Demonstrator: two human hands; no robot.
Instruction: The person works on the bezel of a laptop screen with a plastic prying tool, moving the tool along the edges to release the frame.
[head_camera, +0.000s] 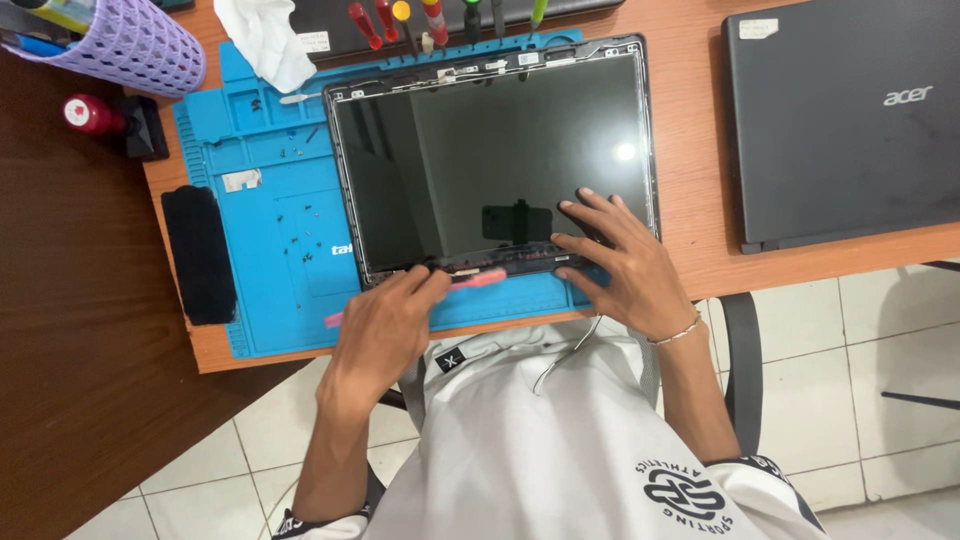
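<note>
A bare laptop screen panel (480, 150) in a dark frame lies face up on a blue repair mat (270, 210). My left hand (385, 325) grips a pink pry tool (478, 279) and presses its tip against the panel's near edge. My right hand (620, 260) rests on the panel's near right corner, fingers spread over the glass and thumb at the lower bezel. Several tiny screws (300, 245) lie loose on the mat to the left of the panel.
A closed dark laptop (850, 120) lies at the right on the wooden desk (690, 200). Screwdrivers with coloured handles (420, 20) and a white cloth (265, 40) sit at the back. A purple mesh basket (130, 45), a red-capped bottle (90, 115) and a black pad (200, 255) stand left.
</note>
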